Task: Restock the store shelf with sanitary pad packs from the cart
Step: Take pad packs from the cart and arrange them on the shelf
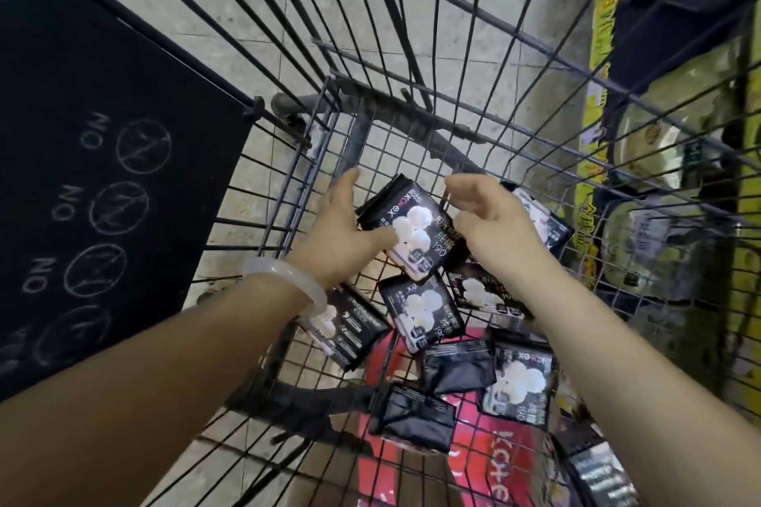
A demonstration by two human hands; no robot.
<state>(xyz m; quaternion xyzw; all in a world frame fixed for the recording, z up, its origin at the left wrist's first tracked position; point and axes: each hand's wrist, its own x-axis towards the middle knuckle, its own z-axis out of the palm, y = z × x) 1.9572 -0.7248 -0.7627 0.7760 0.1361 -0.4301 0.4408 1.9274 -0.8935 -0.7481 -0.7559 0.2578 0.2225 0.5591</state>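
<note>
Far left, a black panel [103, 161] on the cart [473, 66] reads "NO" four times beside crossed circles, the lowest ones fading out. The left hand [335, 233], a pale bangle [288, 284] at its wrist, holds the top pad pack [416, 235], thumb on its face; "190" shows, brand partly readable. More black packs [424, 315] lie on the wire floor. The right hand [490, 218] hovers, fingers loosely curled, gripping nothing. Blurred yellow shelf tags [601, 33] at right.
</note>
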